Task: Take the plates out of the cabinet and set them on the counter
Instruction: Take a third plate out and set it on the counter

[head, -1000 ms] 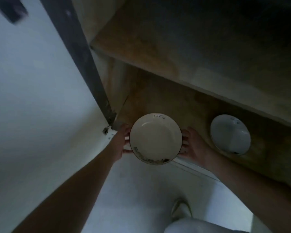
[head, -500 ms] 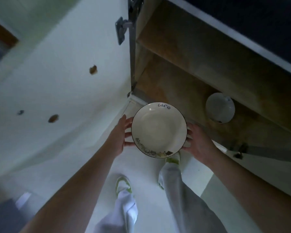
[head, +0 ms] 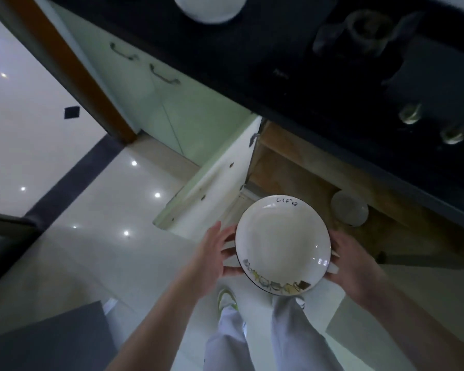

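Plate [head: 283,243] now clear of cabinet [head: 292,167], lifted up in front of me; half a second back it hung just off shelf edge. My left hand [head: 212,254] and right hand [head: 351,259] grip opposite rims, plate level between them. Worktop [head: 252,57] now in view above, one white dish [head: 209,8] already there. Second plate [head: 349,211] waits on shelf. I judge next: raise, set down beside dish.
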The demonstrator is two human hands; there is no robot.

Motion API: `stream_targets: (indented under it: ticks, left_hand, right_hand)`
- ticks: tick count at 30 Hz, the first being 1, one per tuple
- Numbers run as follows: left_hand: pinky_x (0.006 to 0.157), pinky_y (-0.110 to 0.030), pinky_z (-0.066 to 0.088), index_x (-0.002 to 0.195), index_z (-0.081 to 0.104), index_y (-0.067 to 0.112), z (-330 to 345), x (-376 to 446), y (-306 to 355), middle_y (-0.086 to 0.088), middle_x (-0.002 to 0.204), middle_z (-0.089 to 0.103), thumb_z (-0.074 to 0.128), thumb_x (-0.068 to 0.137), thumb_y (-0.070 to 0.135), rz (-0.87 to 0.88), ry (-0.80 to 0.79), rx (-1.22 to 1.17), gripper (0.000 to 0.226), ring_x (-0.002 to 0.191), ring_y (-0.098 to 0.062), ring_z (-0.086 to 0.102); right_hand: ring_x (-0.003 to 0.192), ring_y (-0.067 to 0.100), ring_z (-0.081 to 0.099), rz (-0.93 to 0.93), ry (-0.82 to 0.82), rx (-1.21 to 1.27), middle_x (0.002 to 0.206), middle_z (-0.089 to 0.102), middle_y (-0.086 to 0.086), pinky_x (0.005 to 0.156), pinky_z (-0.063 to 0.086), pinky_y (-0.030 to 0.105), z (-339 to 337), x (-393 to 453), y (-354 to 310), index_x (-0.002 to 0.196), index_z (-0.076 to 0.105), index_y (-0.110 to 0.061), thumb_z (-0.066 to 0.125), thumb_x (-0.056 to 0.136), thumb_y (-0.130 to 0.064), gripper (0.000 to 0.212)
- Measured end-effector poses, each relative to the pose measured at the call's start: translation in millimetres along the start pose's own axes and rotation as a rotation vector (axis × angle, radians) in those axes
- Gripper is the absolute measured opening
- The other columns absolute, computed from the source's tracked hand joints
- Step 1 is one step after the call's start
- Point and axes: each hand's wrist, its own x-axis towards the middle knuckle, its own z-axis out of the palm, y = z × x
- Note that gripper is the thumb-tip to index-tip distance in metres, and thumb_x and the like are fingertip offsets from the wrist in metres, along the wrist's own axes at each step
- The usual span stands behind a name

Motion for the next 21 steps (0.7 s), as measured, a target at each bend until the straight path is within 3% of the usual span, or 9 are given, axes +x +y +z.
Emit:
stream_targets:
  ticks: [5, 9, 14, 17, 21]
  left_hand:
    - [0.095, -0.066, 0.047, 0.141, 0.049, 0.014, 20.7, -68.6, 36.2, -0.017, 0.138, 0.054, 0.036, 0.09, 0.061, 0.028, -0.143, 0.015, 0.071, 0.125, -0.041, 0.052]
    - [0.093, -0.062, 0.05, 0.139, 0.051, 0.018, 53.7, -113.4, 42.9, -0.012, 0.136, 0.058, 0.029, 0.093, 0.061, 0.065, -0.152, 0.143, 0.067, 0.119, -0.036, 0.059]
    - [0.091, -0.062, 0.051, 0.139, 0.052, 0.017, 100.1, -148.5, 46.8, -0.015, 0.133, 0.058, 0.024, 0.097, 0.059, 0.14, -0.178, 0.227, 0.066, 0.119, -0.04, 0.057]
    - [0.085, -0.057, 0.055, 0.14, 0.052, 0.019, 135.3, -170.7, 37.5, -0.016, 0.134, 0.056, 0.021, 0.1, 0.056, 0.181, -0.181, 0.267, 0.063, 0.119, -0.039, 0.056]
    - [0.075, -0.049, 0.057, 0.128, 0.065, 0.026, 186.7, -202.5, 13.4, -0.011, 0.125, 0.065, 0.022, 0.099, 0.059, 0.204, -0.151, 0.354, 0.061, 0.113, -0.033, 0.062]
  right_hand:
    - [0.104, 0.017, 0.065, 0.016, 0.069, 0.233, 0.113, 0.07, -0.009, 0.063, 0.059, 0.035, -16.5, -76.9, -28.8, 0.115, 0.062, -0.038, 0.052, 0.098, -0.039, 0.02]
    - [0.116, 0.025, 0.06, -0.034, 0.089, 0.282, 0.128, 0.062, 0.0, 0.078, 0.059, 0.046, -28.8, -137.1, -38.6, 0.123, 0.059, -0.033, 0.049, 0.098, -0.044, 0.029]
    - [0.115, 0.03, 0.061, -0.062, 0.155, 0.41, 0.125, 0.065, 0.007, 0.092, 0.051, 0.058, -60.6, -194.4, -43.2, 0.125, 0.062, -0.023, 0.044, 0.098, -0.048, 0.041]
    - [0.108, 0.029, 0.065, -0.114, 0.181, 0.452, 0.119, 0.068, 0.008, 0.085, 0.056, 0.054, -86.7, -230.2, -31.4, 0.123, 0.063, -0.02, 0.044, 0.1, -0.042, 0.037]
    - [0.088, 0.012, 0.072, -0.22, 0.202, 0.369, 0.097, 0.075, -0.005, 0.066, 0.06, 0.033, -128.2, -285.2, -2.1, 0.107, 0.068, -0.032, 0.048, 0.1, -0.021, 0.024]
